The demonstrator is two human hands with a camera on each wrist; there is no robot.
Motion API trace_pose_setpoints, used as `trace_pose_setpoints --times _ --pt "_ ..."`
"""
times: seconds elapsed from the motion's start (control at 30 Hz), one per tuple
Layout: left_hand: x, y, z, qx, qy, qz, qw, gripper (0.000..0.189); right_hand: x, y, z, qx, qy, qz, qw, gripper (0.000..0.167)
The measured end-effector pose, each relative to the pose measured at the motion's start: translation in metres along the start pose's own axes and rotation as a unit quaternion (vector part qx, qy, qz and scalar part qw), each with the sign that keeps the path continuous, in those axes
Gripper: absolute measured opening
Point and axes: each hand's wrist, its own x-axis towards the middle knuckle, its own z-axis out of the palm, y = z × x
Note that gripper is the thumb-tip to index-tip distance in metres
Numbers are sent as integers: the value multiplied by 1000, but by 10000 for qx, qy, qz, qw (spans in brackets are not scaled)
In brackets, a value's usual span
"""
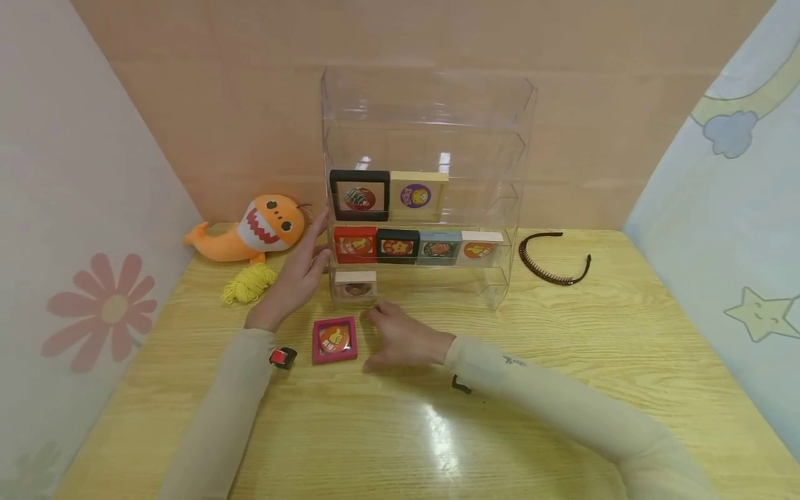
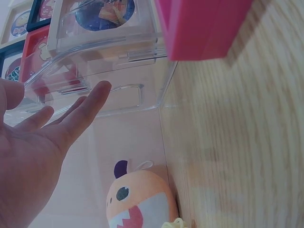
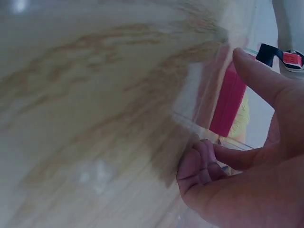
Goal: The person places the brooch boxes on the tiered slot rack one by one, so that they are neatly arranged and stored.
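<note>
A pink square frame point(image 1: 334, 340) with a round orange-red badge inside lies on the table in front of a clear acrylic rack point(image 1: 431, 153). My right hand point(image 1: 400, 340) is just right of it, thumb apart from the loosely bent fingers, holding nothing; in the right wrist view the thumb overlaps the pink frame point(image 3: 230, 102). At the rack's left side is my left hand point(image 1: 296, 278), and the left wrist view shows its extended fingers point(image 2: 90, 109) beside the clear side panel. A cream frame point(image 1: 356, 285) sits at the left end of the bottom tier.
Higher tiers hold a red frame point(image 1: 355, 245), a light blue frame point(image 1: 439, 248), a yellow frame point(image 1: 417, 196) and several others. Left of the rack are an orange shark plush point(image 1: 269, 226) and a yellow yarn bundle point(image 1: 250, 283). A dark toothed headband point(image 1: 544, 271) lies to the right.
</note>
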Motion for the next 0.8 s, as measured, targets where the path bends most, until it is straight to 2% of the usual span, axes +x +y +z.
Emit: trace_pose_setpoints --times 0.2,0.6,0.73,0.8 --pt "0 -2 -1 -124 -18 33 9999 65 9 -5 6 -2 107 -143 9998 91" --pt "0 -2 0 -118 -29 142 9998 65 16 -9 11 -37 142 -47 9999 89" --pt "0 -3 -1 -92 -5 205 9997 64 15 -8 11 187 224 -42 9996 87" --pt "0 -3 -1 -70 8 224 9997 64 15 -7 11 494 316 -111 9982 84"
